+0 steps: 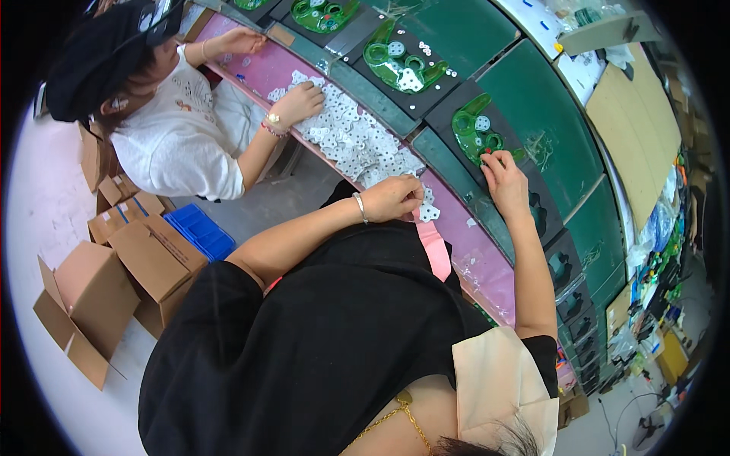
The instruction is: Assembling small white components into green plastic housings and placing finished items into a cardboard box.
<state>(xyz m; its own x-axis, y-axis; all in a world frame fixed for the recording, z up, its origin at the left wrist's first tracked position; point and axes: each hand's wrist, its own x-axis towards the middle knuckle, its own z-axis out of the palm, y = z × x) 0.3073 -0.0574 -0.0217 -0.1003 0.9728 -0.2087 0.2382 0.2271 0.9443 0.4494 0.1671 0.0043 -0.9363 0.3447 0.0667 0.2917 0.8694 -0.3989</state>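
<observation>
Dark hair (479,448) is hanging closest to cam, w/ black top (319,327) below. Green shell (460,125) is sitting on a blk mat (442,120) toward the green tabletop's (532,91) near edge, long axis approx. parallel. It's lying fwd & left of R hand (503,178), def. the nearer one: wrist above forearm, fingertips meeting at shell's lower-R end; can't tell if pinching anything. L hand (395,199) is resting curled by a white plate (428,214) along pink tray's (450,209) near edge, grip unclear.
</observation>
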